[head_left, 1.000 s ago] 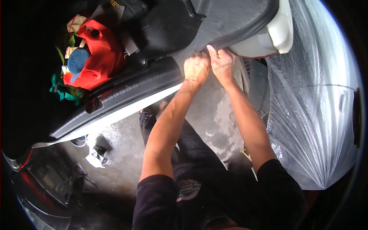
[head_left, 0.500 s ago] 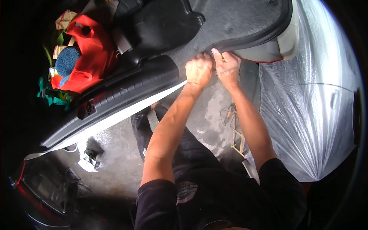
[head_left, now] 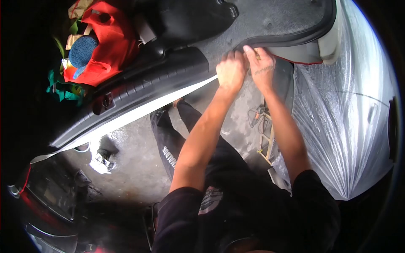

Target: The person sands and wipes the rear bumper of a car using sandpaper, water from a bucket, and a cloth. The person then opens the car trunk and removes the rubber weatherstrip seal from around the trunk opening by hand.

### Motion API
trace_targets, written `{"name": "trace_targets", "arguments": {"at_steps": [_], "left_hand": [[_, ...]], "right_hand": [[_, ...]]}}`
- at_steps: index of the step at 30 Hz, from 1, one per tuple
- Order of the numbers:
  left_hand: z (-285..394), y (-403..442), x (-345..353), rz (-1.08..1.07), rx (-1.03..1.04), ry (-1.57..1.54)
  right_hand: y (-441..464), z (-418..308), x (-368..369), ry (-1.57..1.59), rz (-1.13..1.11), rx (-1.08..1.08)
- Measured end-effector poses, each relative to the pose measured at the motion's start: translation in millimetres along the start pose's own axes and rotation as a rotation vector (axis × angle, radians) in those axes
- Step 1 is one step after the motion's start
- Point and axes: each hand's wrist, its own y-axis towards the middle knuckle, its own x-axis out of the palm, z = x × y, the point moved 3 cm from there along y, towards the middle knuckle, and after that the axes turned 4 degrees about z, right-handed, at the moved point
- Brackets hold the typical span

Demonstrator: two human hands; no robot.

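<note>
Along the edge of the car's grey-lined trunk opening runs a black rubber seal (head_left: 295,41). My left hand (head_left: 230,71) is closed over this edge, beside the end of the black ribbed sill trim (head_left: 160,74). Right next to it, my right hand (head_left: 261,67) has its fingers curled round the seal, the thumb lying along the top. The knuckles of both hands nearly touch. The fingertips are hidden behind the edge. Below the seal, a pale body panel with a red rim (head_left: 299,54) shows to the right of my right hand.
A red bag (head_left: 112,46) with a blue round pad (head_left: 83,51) lies in the trunk at upper left. Clear plastic sheeting (head_left: 337,126) covers the right side. A wooden frame (head_left: 265,143) stands on the concrete floor (head_left: 139,168). Another car (head_left: 50,189) is at lower left.
The view has shifted, and the seal now lies against the trunk edge to the right of my hands, where it bulged outward earlier. Both hands still grip the edge.
</note>
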Motion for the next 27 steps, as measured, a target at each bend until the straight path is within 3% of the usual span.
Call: {"name": "trace_targets", "arguments": {"at_steps": [1, 3, 5, 6, 7, 9, 16, 19, 21, 22, 27], "left_hand": [[-1.7, -17.7, -6.4, -0.088, -0.041, -0.062], [-23.1, -68.3, -1.6, -0.102, -0.109, -0.068], [-67.7, -108.2, -4.0, -0.274, -0.739, -0.689], [-81.7, -114.4, -1.8, -0.126, -1.058, -0.98], [-89.9, -108.0, -9.4, 0.031, -1.128, -1.134], [-99.1, -95.3, -6.3, 0.045, -1.282, -1.254], [-92.3, -95.0, 24.0, 0.296, -1.339, -1.232], [-95.3, -98.6, 30.9, 0.351, -1.191, -1.216], [-88.8, -103.1, 26.1, 0.404, -1.135, -1.141], [-88.4, -102.3, 25.7, 0.409, -1.133, -1.145], [-87.9, -102.4, 23.0, 0.456, -1.086, -1.049]], "right_hand": [[-9.1, -3.4, -1.8, -0.048, -0.061, 0.169], [-37.9, 26.7, 12.2, -0.07, -0.162, 0.288], [-67.5, 54.7, 39.6, 0.042, -0.261, 0.248], [-76.3, 74.6, 56.8, -0.037, -0.278, 0.28], [-75.2, 73.7, 68.2, -0.042, -0.328, 0.423], [-71.7, 71.8, 84.0, -0.105, -0.234, 0.441], [-84.1, 81.0, 90.1, 0.015, -0.165, 0.542], [-85.0, 74.5, 88.4, 0.088, -0.17, 0.601], [-95.0, 96.3, 94.1, 0.033, -0.079, 0.34], [-92.4, 93.6, 91.5, 0.034, -0.082, 0.335], [-92.4, 85.4, 89.9, 0.213, -0.117, 0.498]]}}
